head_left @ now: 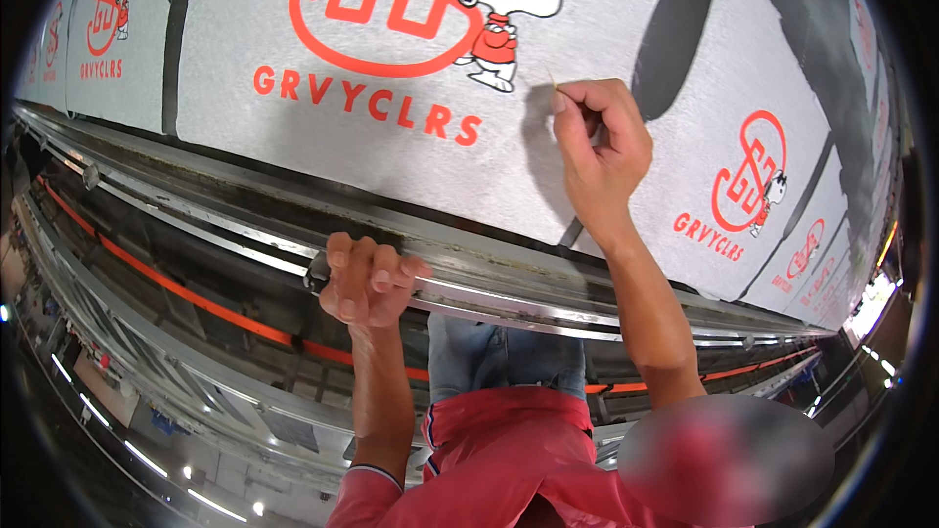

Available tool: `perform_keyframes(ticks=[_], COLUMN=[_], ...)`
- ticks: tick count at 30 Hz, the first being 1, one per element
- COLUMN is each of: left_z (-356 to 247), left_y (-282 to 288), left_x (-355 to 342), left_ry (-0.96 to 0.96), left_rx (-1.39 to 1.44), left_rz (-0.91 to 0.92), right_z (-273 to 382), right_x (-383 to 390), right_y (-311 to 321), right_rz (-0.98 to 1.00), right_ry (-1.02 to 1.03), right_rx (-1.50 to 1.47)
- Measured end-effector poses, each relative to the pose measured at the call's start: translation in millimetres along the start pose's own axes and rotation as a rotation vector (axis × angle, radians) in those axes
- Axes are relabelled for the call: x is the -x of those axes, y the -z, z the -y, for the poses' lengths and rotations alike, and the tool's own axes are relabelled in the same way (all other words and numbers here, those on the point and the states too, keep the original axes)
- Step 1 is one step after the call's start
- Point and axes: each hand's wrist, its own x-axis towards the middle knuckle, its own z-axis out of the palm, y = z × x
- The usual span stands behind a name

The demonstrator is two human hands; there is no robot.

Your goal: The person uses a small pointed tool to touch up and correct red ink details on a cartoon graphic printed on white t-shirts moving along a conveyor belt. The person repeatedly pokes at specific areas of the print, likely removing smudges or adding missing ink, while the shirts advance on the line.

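My right hand [597, 152] is at a large pale grey printed sheet [225, 29], its thumb and index finger pinched on a thin yellowish strand [552, 78]. The sheet carries repeated red emblems, red lettering and black-and-white cartoon dogs, with dark grey bands between panels. A printed dog figure [494, 49] lies just up-left of that hand. My left hand [370, 279] is lower left at the metal rail [489, 305] along the sheet's near edge, fingers loosely bent and apart. Whether it bears on the rail I cannot tell.
An orange strip [176, 284] runs below the rail among grey metal beams [127, 313]. My legs in jeans and pink shirt show at the bottom, beside a blurred oval patch. Strip lights show at lower left and far right.
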Motion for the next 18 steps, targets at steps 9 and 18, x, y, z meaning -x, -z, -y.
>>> perform_keyframes(ticks=[9, 18], left_z=[8, 235], left_y=[-18, -63], left_x=[4, 41], left_ry=[-0.102, 0.045], left_rx=[-0.07, 0.173], left_rz=[-0.029, 0.07], right_z=[12, -81], right_x=[45, 142], right_y=[93, 341], right_rz=[-0.033, -0.241], right_ry=[0.064, -0.004], right_rx=[-0.153, 0.149])
